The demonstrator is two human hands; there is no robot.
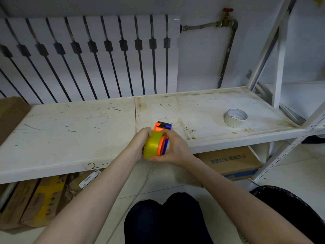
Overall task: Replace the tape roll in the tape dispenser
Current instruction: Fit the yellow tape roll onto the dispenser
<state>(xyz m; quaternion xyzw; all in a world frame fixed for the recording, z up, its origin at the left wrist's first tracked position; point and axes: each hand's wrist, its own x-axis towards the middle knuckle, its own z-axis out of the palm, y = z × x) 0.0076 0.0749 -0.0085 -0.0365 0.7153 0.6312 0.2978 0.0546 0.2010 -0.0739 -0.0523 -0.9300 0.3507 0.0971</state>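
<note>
Both hands held at shelf (70, 138) front edge, above it.
- Left hand (139, 144) curled round yellow tape roll (152, 145), gripping its outer left face.
- Right hand (175, 149) clasped tape dispenser (162, 128) from right, thumb over top. Likely bracing body so roll could slide along hub; going on or coming off, cannot tell.
- Roll stood on edge between palms, its axis left-right.
- Dispenser long axis ran away from person, cutter end forward beyond fingers.
- White tape roll (235, 118) lay flat, well right of right hand and beyond it.
</note>
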